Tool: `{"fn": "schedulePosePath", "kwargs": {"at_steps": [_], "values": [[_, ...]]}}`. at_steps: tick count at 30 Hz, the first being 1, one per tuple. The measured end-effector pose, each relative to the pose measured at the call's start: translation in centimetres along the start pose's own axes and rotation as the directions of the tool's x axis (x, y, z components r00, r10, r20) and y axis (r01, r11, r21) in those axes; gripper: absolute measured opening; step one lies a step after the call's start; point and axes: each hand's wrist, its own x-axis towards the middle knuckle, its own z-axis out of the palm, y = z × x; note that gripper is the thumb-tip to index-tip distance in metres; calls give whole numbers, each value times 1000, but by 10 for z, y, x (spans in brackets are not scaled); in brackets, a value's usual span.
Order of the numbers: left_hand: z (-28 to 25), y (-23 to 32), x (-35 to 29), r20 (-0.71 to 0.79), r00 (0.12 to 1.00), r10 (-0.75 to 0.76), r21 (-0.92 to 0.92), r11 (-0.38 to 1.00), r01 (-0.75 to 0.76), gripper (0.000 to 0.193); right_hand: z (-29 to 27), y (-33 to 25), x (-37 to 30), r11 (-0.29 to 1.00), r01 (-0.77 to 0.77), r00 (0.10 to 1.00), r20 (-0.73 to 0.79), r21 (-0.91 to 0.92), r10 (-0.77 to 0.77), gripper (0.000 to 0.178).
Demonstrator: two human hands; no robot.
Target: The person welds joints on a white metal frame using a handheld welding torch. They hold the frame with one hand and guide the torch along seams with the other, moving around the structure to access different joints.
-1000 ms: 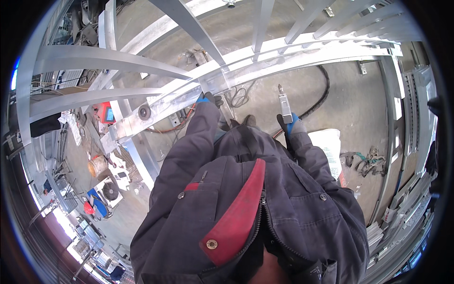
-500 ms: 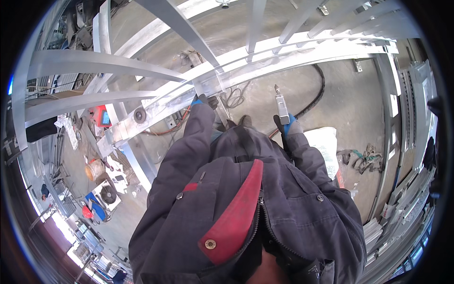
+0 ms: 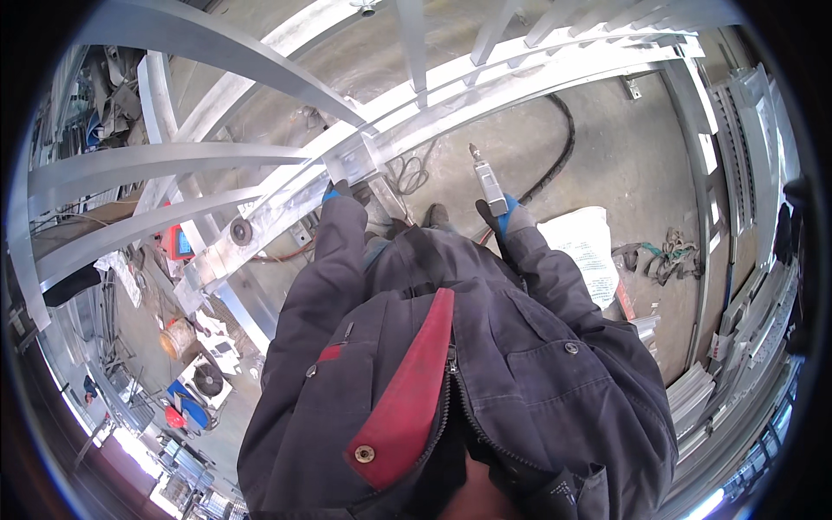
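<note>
Concrete floor (image 3: 620,156); right hand (image 3: 516,217), fingers wrapped round a nozzled handheld tool (image 3: 491,192); left hand (image 3: 337,190) at metal frame (image 3: 290,198), fingers' state unclear; steady bracing seems wise.

jacket (image 3: 295,407) — dark grey, red flap (image 3: 407,390) | right glove (image 3: 510,209) — blue, black | tool (image 3: 490,190): silver-grey | hose (image 3: 569,137): black

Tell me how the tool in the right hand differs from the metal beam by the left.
The tool is short; the beam is long. The tool is in the right hand, whereas the beam, by the left hand, belongs to a barred frame. Both look silvery.
</note>
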Motion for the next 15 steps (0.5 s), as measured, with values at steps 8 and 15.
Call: {"fn": "schedulePosePath", "kwargs": {"at_steps": [8,15], "values": [[-3,1,11,100,963,-250,-215,940,266,43,8,12,7,1000,-25,999,-32,-18,25,62],[-5,-2,17,145,984,-101,-8,995,103,36,1,4,-3,998,-49,999,-7,35,49,62]]}}
